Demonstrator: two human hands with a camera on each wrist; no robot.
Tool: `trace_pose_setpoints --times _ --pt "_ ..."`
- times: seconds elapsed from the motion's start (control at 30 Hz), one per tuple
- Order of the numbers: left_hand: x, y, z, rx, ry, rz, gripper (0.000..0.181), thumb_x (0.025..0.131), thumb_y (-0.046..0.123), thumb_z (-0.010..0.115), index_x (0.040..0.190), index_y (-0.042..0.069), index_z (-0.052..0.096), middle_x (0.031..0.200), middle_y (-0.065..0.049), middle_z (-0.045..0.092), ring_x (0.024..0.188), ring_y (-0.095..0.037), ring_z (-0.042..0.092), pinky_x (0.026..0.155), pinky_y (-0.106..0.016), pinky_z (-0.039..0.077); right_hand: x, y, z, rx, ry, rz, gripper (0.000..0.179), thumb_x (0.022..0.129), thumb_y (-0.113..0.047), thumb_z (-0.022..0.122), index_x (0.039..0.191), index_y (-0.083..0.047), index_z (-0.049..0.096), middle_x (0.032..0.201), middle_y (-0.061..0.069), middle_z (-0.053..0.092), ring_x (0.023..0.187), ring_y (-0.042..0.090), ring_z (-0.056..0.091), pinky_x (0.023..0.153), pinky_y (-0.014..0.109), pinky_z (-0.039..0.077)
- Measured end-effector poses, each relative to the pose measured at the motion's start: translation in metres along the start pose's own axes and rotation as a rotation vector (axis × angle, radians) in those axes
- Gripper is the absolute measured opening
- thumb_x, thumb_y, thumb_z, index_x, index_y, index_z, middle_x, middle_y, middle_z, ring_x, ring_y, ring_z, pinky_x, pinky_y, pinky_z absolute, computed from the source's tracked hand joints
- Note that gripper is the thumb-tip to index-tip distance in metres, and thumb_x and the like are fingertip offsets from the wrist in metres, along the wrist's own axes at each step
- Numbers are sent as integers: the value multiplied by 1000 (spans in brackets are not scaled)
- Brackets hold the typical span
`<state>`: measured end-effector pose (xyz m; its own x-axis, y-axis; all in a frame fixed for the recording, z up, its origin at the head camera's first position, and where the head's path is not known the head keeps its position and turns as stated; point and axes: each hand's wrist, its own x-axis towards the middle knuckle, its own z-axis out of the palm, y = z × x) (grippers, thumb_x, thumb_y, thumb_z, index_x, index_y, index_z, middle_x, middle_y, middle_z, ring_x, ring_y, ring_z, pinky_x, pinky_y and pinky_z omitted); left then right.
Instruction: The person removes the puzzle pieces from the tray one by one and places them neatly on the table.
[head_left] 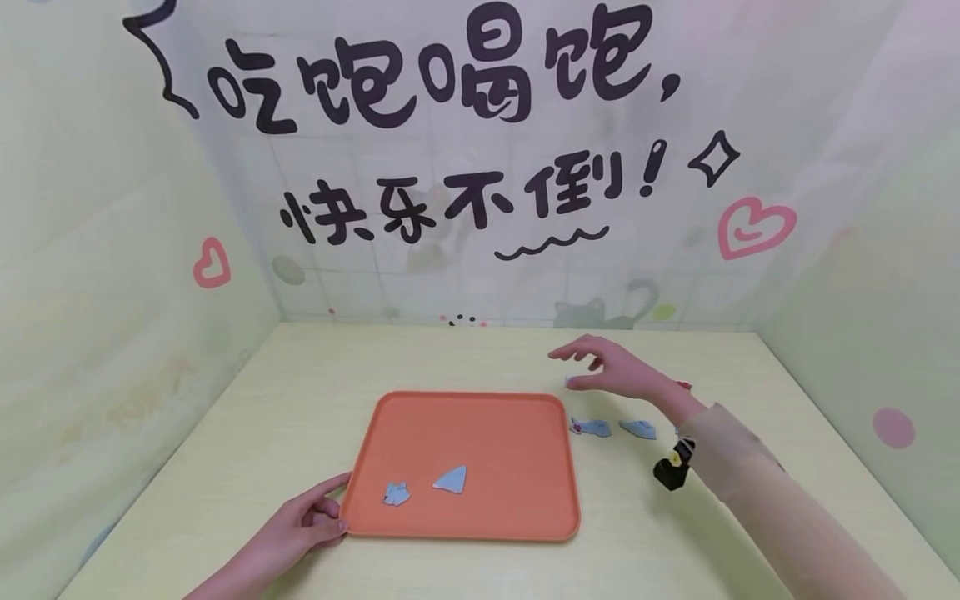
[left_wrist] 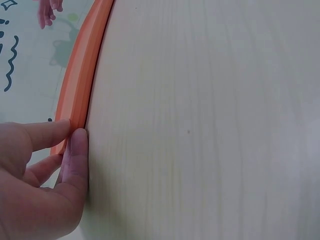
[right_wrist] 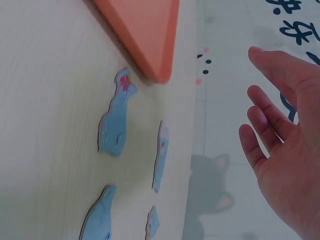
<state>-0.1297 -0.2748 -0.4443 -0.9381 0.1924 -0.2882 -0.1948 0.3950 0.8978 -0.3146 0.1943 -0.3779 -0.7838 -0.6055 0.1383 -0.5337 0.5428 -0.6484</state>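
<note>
An orange tray (head_left: 510, 467) lies flat on the table. My left hand (head_left: 303, 525) pinches its front left corner, with thumb and fingertips at the rim in the left wrist view. Two thin, light-blue, irregular pieces, one jagged (head_left: 397, 494) and one roughly triangular (head_left: 452, 480), lie on the tray's front half. Raised above the table beyond the tray's right side, my right hand (head_left: 618, 371) has loosely bent, spread fingers and holds nothing. Several similar flat pieces are below it, including a long one with a red mark (right_wrist: 115, 125) and a narrow one (right_wrist: 160, 157).
A black item with a yellow spot (head_left: 670, 472) is beside my right sleeve (head_left: 731, 454). My right forearm partly covers pieces at the right. A printed curtain (head_left: 480, 283) borders the table's back edge, with more curtain at both sides.
</note>
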Motion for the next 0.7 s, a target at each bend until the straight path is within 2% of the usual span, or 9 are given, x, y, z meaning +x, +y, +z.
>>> trace_pose_setpoints --times 0.07,0.27,0.47,0.6,0.7 --pt "0 0 0 -1 1 -1 75 92 8 67 153 -5 26 103 -7 51 82 -7 55 78 -21 56 9 -9 6 17 -15 -16 49 90 -29 73 136 -21 60 134 2 60 115 21 51 97 49 47" --pt "0 1 0 -11 -4 -3 75 92 8 66 153 -5 25 103 -7 51 83 -7 55 78 -21 56 35 -30 28 51 -25 -70 48 90 -27 73 136 -24 60 134 1 60 115 18 51 98 46 46" --pt "1 0 0 -11 -3 -5 75 92 8 66 153 -5 25 104 -8 51 83 -7 55 78 -21 56 55 -51 55 88 -65 -132 47 90 -25 73 135 -25 61 134 -3 59 117 17 50 100 52 46" --pt "0 -1 0 0 5 -4 75 92 8 67 153 -4 26 104 -8 51 83 -7 55 78 -21 56 65 -65 73 94 -105 -192 47 90 -26 74 135 -25 61 134 -7 58 118 17 51 98 48 46" --pt "0 0 0 9 9 2 75 92 8 67 153 -4 26 104 -8 52 83 -7 54 77 -21 55 71 -73 86 104 -131 -236 46 89 -26 74 134 -24 62 132 -6 58 121 22 52 98 45 46"
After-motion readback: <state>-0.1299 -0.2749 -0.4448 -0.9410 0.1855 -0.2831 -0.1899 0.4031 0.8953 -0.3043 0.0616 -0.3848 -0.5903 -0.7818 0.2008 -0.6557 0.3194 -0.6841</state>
